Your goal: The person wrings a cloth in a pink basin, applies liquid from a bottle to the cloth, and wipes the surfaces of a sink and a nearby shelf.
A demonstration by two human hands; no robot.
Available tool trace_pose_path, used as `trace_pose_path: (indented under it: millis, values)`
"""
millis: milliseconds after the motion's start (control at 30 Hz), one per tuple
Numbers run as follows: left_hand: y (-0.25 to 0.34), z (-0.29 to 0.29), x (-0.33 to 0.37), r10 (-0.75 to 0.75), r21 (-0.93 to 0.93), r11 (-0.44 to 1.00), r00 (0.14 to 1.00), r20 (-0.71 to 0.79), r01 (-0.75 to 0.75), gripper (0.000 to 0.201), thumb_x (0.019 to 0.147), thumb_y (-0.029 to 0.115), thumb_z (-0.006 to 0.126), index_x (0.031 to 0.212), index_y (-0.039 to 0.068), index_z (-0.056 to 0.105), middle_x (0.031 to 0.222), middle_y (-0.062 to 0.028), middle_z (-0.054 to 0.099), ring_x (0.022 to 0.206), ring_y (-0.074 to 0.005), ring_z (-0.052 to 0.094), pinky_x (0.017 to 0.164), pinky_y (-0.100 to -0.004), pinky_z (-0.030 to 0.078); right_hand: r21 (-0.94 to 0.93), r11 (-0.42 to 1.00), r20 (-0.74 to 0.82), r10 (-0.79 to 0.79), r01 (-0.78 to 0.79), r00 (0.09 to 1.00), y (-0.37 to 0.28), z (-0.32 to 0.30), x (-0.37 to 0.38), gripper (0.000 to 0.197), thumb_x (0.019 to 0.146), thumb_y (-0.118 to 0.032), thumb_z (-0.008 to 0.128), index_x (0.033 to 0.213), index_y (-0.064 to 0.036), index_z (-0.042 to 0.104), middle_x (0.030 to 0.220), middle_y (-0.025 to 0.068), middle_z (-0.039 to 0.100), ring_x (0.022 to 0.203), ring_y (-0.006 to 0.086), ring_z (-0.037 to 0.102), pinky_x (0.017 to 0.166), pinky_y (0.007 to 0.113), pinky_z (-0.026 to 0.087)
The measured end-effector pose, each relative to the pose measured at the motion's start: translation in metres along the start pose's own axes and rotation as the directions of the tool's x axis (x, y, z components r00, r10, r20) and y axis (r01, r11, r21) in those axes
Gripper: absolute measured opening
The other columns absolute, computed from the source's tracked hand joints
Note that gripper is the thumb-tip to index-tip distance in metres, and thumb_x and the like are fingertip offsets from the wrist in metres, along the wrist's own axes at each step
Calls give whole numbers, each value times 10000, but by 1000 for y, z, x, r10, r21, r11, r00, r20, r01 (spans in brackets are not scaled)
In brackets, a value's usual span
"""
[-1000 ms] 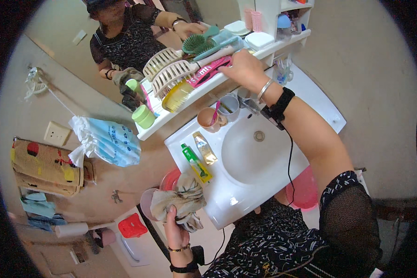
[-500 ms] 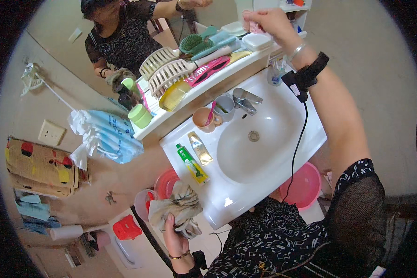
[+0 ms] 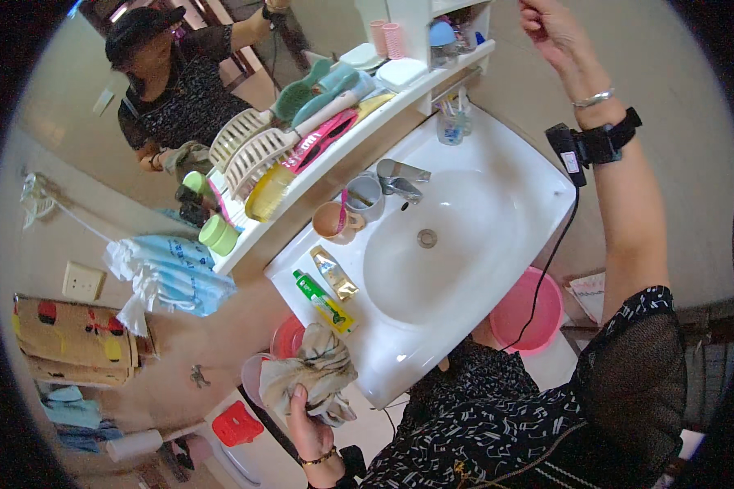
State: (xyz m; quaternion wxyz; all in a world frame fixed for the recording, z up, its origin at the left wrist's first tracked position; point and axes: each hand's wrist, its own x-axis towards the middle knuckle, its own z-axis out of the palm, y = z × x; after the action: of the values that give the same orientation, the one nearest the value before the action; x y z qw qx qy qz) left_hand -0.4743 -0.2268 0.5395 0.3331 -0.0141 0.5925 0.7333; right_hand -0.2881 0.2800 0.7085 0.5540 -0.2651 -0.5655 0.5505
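My left hand [image 3: 306, 424] is closed round a crumpled beige cloth [image 3: 314, 371] with dark stripes, held off the front left corner of the sink. My right hand [image 3: 559, 37] is raised at the upper right, beyond the end of the shelf. Its fingers are curled, partly cut off by the picture's edge, and nothing shows in them. A pink ridged cylinder [image 3: 393, 39] stands on the shelf [image 3: 302, 191] beside a white soap box [image 3: 402, 73]. Pale vent brushes [image 3: 257, 159], a green hairbrush [image 3: 302, 94] and a yellow comb [image 3: 269, 193] lie farther left along it.
The white sink [image 3: 497, 236] has a metal tap [image 3: 401, 179], two cups [image 3: 334, 222] and two tubes [image 3: 324, 301] at its left. A clear cup [image 3: 453, 126] stands at its far corner. A pink basin [image 3: 528, 310] lies below. The mirror [image 3: 81, 65] backs the shelf.
My right hand has let go of the pink cylinder, which now stands on the shelf, and has moved up and right. The view has shifted. My left hand still grips the cloth.
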Motion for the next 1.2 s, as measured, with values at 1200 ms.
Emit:
trace_pose_path:
  millis: [1200]
  values:
    - [-83,165,67,-298,398,888,947,118,230,439,828,306,515,1144,14,431,1005,-106,557,837,-238,569,642,-359,486,-951,-106,221,427,291,877,272,-320,-133,233,785,-126,502,989,-57,591,918,153,557,860,301,553,732,389,453]
